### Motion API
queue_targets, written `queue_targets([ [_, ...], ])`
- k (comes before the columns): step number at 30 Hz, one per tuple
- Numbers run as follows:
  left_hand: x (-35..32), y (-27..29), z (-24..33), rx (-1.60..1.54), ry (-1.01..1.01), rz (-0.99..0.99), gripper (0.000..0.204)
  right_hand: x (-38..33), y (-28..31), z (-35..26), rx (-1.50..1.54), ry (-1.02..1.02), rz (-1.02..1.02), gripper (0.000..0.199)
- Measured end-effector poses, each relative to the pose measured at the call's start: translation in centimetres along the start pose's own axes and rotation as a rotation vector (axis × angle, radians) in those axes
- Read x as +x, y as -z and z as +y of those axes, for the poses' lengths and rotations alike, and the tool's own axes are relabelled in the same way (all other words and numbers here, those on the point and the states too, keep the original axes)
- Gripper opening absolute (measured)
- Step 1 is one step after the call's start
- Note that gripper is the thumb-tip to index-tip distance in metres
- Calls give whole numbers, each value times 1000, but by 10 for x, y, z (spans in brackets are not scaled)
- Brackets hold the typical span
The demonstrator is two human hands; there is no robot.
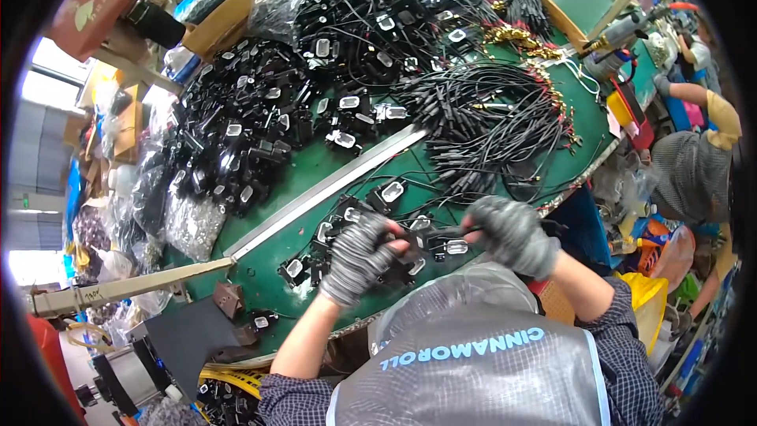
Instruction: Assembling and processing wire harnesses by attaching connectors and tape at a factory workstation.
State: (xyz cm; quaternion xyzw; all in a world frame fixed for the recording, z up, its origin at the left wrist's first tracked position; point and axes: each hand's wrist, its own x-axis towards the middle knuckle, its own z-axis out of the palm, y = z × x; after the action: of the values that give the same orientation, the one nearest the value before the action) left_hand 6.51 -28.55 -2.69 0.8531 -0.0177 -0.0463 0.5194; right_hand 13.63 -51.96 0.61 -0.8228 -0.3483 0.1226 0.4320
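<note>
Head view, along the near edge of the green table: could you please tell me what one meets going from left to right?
Beige metal bar → dark bracket → left hand in a grey knit glove → small black part with a clear window → right hand, gloved likewise → yellow bag.

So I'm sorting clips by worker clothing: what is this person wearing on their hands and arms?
Both the left hand and the right hand wear grey speckled knit gloves with the fingertips left open. The forearms are uncovered; dark checked sleeves are pushed up near the elbows.
</note>
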Motion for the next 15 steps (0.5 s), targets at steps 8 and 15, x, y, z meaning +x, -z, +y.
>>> queue_targets([
  [8, -13, -43, 24, -50, 18, -35, 21, -9, -20, -1, -191, 144, -120, 16],
  [15, -37, -70, 17, 148, -63, 15, 21, -20, -27, -4, -368, 108, -386, 19],
])
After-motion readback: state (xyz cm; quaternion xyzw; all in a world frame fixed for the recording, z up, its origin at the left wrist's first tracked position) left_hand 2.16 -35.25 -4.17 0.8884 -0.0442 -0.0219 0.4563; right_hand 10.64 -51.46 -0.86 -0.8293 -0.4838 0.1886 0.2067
